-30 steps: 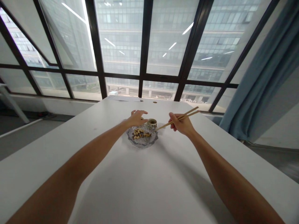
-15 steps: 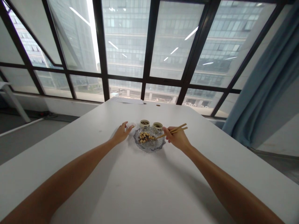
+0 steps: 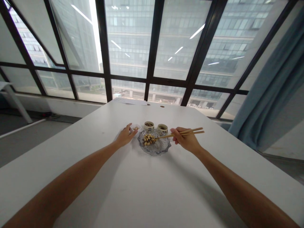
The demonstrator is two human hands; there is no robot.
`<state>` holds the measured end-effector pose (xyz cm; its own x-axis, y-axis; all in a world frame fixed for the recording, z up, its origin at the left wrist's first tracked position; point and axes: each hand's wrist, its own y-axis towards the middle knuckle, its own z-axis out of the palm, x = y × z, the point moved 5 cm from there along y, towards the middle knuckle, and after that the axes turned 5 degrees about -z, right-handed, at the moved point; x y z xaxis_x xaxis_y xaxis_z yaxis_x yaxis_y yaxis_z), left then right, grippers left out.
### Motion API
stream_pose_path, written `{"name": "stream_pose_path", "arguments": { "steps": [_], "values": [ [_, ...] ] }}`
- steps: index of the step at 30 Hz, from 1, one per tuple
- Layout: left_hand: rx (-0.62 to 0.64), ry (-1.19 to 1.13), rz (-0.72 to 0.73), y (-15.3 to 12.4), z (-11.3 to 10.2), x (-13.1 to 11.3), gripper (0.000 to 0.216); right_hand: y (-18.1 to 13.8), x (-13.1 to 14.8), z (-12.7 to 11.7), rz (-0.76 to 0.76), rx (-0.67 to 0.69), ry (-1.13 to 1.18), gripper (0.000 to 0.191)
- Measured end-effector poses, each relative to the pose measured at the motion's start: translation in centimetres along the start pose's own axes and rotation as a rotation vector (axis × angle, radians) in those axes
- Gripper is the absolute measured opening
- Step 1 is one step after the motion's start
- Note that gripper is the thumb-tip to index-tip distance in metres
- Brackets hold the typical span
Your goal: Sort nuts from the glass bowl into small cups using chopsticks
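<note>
As left fingers [image 3: 129, 125] hold white dish [image 3: 139, 128] and right fingers [image 3: 174, 130] chopsticks [image 3: 167, 136], pale pieces [image 3: 148, 139] toward far edge of bench [image 3: 133, 190] seem light, slippery; pinch mid-body.

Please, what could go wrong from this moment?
The chopsticks, their tips at the pieces in the glass bowl, might flick one out. The left hand could tip the small white dish at its fingers. The right hand, close to the nearest cup, might knock it.
</note>
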<state>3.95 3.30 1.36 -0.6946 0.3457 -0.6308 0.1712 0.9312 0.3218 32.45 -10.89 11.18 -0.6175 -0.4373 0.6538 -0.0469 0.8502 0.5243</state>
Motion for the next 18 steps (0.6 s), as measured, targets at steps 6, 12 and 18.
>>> {"name": "stream_pose_path", "arguments": {
  "steps": [6,12,18],
  "values": [
    [0.010,0.031,-0.036,-0.1,-0.1,-0.1,0.078,-1.6,-2.9,0.7,0.125,-0.299,0.414,0.062],
    [0.037,0.090,-0.050,-0.5,-0.5,-0.6,0.053,-4.2,-5.2,2.9,0.260,-0.446,0.618,0.062],
    [0.035,0.097,-0.058,-0.7,-0.9,-1.0,0.042,-5.1,-5.8,3.1,0.332,-0.443,0.647,0.063]
  ]
}}
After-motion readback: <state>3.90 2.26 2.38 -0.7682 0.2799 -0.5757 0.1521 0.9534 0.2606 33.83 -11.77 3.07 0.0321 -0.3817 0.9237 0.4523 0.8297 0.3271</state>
